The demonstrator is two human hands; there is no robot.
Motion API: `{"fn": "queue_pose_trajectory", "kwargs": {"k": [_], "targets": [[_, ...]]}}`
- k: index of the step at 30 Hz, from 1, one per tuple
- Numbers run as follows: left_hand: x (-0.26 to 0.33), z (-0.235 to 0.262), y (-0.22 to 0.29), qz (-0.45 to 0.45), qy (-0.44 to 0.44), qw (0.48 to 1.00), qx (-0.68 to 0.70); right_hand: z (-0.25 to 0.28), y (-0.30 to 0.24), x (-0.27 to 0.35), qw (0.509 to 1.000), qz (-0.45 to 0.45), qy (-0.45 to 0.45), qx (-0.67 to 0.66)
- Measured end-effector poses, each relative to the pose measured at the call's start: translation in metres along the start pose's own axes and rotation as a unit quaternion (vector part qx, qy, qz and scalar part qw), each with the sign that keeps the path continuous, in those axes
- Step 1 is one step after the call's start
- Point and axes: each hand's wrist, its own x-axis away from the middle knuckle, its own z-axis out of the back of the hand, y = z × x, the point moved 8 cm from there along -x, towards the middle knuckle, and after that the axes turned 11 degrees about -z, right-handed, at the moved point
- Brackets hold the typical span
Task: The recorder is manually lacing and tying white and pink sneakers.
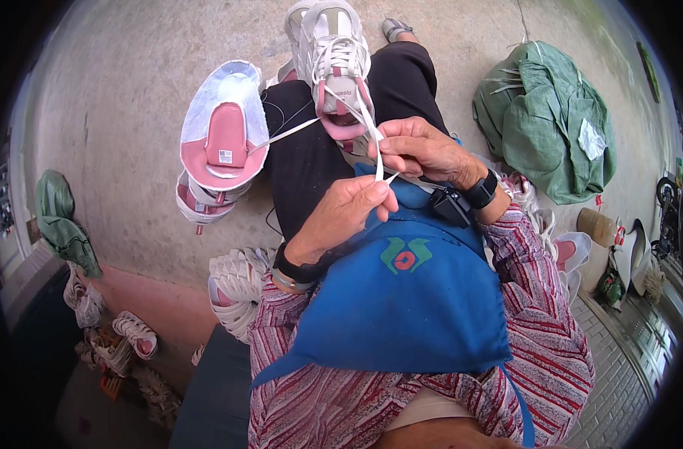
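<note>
A white and pink sneaker [344,93] rests on my lap between my knees, its heel toward me and its upper part laced. From its top eyelets a flat white shoelace [368,116] runs back to my hands. My right hand [424,152] pinches the lace between thumb and fingers. Just below and to the left, my left hand [346,215] pinches the lace near its end. A second length of lace [285,136] stretches left from the sneaker across my dark trousers. The sneaker's toe lies at the top of the picture, against another shoe.
Left of my leg, flat white and pink shoe uppers [225,127] lie stacked. Bundled white shoes [240,288] sit by my left elbow, with more shoes [135,333] lower left. A green sack [547,120] stands on the concrete floor at right. My blue apron [401,314] covers my lap.
</note>
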Motion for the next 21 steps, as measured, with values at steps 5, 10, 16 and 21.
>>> {"fn": "queue_pose_trajectory", "kwargs": {"k": [5, 10, 16, 21], "targets": [[0.011, 0.035, 0.025, -0.045, 0.049, 0.997, -0.041, 0.008, -0.01, 0.007, 0.992, 0.004, 0.078, 0.098], [0.015, 0.114, 0.056, -0.123, 0.178, 0.971, 0.099, 0.051, -0.024, 0.022, 0.995, 0.049, 0.084, -0.009], [-0.014, 0.138, 0.099, -0.186, 0.218, 0.956, 0.07, 0.078, -0.042, 0.024, 0.952, 0.069, 0.288, 0.081], [-0.042, 0.135, 0.102, -0.22, 0.196, 0.95, 0.106, 0.09, -0.065, 0.047, 0.822, 0.088, 0.441, 0.35]]}}
